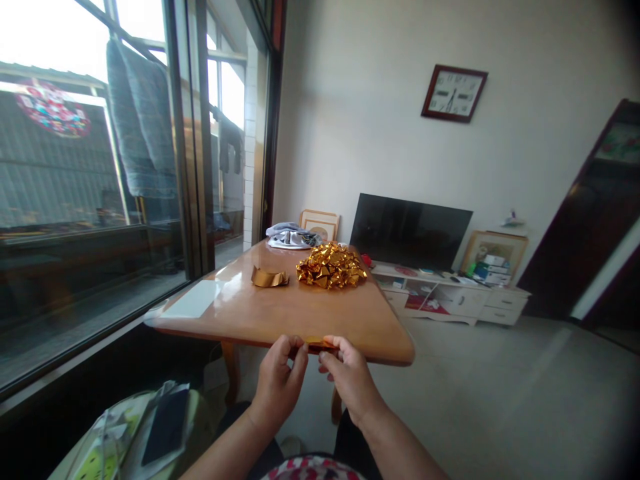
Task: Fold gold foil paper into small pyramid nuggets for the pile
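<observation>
Your left hand (279, 383) and right hand (350, 377) both pinch the gold foil strip (315, 345) (mostly hidden) between fingertips, just before the table (280, 310) edge.

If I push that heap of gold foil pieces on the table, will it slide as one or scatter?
The gold foil heap is loose, crinkled pieces, so it would likely scatter. They look thin and light. The table looks glossy, so pieces probably slide easily.

No legible text, not even on the wall clock (454, 93)
</observation>
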`<state>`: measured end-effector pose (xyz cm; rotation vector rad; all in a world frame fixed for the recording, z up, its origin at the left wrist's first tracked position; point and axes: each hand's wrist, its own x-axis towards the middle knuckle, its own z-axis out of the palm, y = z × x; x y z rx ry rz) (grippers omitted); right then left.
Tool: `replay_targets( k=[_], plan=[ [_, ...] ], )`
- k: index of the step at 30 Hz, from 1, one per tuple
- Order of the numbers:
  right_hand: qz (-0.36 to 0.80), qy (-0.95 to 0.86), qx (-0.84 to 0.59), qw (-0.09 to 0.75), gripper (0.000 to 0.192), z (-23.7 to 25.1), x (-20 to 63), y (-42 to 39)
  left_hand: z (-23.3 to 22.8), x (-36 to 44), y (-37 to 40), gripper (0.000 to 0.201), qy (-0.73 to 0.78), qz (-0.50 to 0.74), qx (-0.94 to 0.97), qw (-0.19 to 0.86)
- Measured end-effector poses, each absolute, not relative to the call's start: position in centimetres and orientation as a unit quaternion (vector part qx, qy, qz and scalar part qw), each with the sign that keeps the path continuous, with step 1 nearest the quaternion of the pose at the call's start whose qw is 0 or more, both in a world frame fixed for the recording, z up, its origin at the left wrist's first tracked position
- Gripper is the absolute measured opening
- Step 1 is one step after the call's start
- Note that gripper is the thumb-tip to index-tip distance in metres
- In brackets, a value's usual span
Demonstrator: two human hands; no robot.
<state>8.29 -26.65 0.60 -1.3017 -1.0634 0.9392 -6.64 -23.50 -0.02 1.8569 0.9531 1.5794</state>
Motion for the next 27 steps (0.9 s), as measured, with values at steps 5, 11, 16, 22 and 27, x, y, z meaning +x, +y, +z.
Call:
replay_targets(
  k=[5,11,16,22,27],
  plan=[
    [0.449,-0.378,-0.557,0.588,0.032,0.8,8.4,-26.5,-0.1,-6.8,-23.8,0.009,0.327,0.563,0.719,0.245],
    [0.399,-0.394,-0.579,0.592,0.032,0.2,8.6,-26.2,-0.9,-6.7,-23.3,0.006,0.333,0.551,0.721,0.256],
    [0.367,-0.416,-0.57,0.605,0.033,-0.3,8.5,-25.8,-1.7,-6.0,-22.5,0.008,0.351,0.552,0.694,0.301],
    [0.316,-0.459,-0.559,0.614,0.032,-1.0,8.5,-25.5,-1.7,-5.2,-21.8,0.013,0.356,0.588,0.605,0.402],
    [0.31,-0.486,-0.542,0.611,0.034,-0.6,8.5,-25.5,-1.2,-5.0,-21.6,0.025,0.341,0.595,0.546,0.48]
  ],
)
